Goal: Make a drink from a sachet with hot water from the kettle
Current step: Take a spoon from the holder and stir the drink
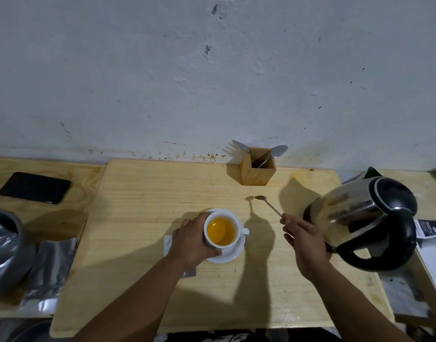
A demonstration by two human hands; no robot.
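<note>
A white cup (pixel 221 232) full of orange-yellow drink stands on a white saucer (pixel 233 254) in the middle of the wooden board (pixel 143 193). My left hand (pixel 193 239) wraps around the cup's left side. My right hand (pixel 302 234) pinches the handle end of a thin teaspoon (pixel 267 204), whose bowl points away, to the right of the cup. A steel kettle (pixel 360 218) with a black handle stands just right of that hand. A torn sachet (pixel 168 243) lies partly hidden under my left hand and wrist.
A wooden cutlery box (pixel 257 172) with a fork and a spoon stands at the wall. A black phone (pixel 34 187) lies at the far left. Silver foil pouches (pixel 48 272) and a grey container (pixel 4 245) sit at the left edge. Papers (pixel 431 245) lie right of the kettle.
</note>
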